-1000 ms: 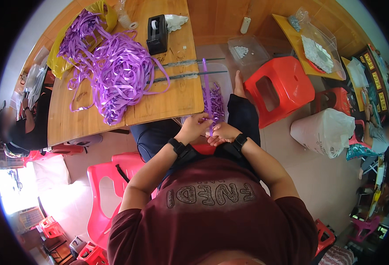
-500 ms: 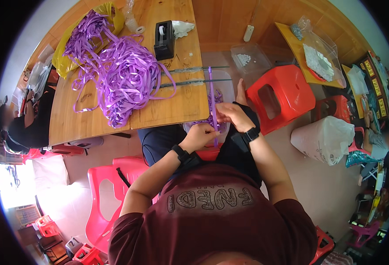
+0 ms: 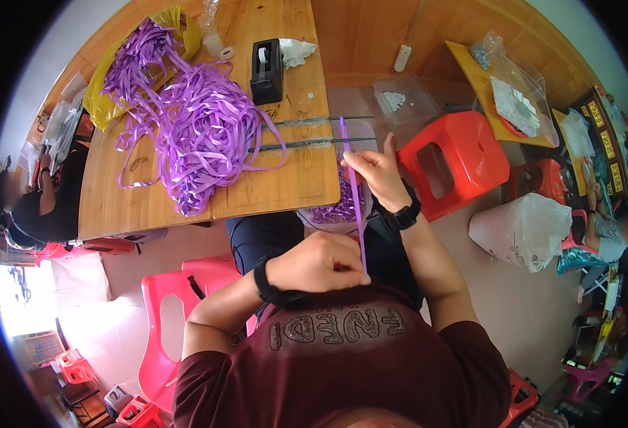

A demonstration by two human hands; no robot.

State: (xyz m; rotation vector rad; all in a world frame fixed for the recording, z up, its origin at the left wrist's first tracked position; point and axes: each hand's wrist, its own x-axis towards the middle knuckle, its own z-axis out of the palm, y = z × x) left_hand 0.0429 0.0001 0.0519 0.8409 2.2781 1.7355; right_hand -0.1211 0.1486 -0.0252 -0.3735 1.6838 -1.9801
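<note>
A thin purple ribbon strip (image 3: 356, 207) is stretched taut between my two hands, over my lap. My left hand (image 3: 321, 262) is closed on its near end, close to my chest. My right hand (image 3: 379, 171) pinches it farther out, near the table edge, and the strip's tip pokes past my fingers. Under my right hand sits a clear container (image 3: 337, 208) with purple ribbon pieces in it. A big tangled heap of purple ribbon (image 3: 193, 121) lies on the wooden table (image 3: 285, 185).
A black tape dispenser (image 3: 266, 71) and two metal rods (image 3: 314, 132) lie on the table. A yellow bag (image 3: 96, 100) holds more ribbon. A red stool (image 3: 456, 160), pink chairs (image 3: 168, 314), a white sack (image 3: 524, 232) and other people at left and right surround me.
My hands have drawn apart: the left one pulled back toward my chest, the right one moved out toward the table, and the ribbon strip is now pulled straight between them.
</note>
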